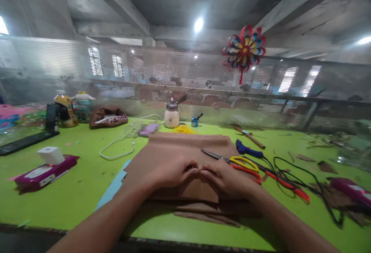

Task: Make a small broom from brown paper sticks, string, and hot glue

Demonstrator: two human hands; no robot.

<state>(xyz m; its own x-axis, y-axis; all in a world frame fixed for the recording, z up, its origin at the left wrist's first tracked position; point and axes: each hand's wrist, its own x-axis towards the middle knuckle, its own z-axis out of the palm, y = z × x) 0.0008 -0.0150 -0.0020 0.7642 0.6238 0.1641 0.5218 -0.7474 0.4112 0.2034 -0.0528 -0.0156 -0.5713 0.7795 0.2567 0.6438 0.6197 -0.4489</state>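
Note:
A stack of brown paper sheets (185, 148) lies on the green table (84, 175) in front of me. My left hand (171, 171) and my right hand (223, 177) rest side by side on the top sheet, fingers curled and fingertips meeting at the middle, pressing or pinching the paper. What the fingertips hold is too small to make out. Yellow-handled scissors (232, 160) lie just beyond my right hand on the paper's right edge.
A blue glue gun (247, 149) and red and black cables (286, 183) lie right of the paper. A pink box (45, 171), white cable (121, 146), jar (171, 117) and toys (66, 110) stand left and behind. Perforated mesh (185, 82) backs the table.

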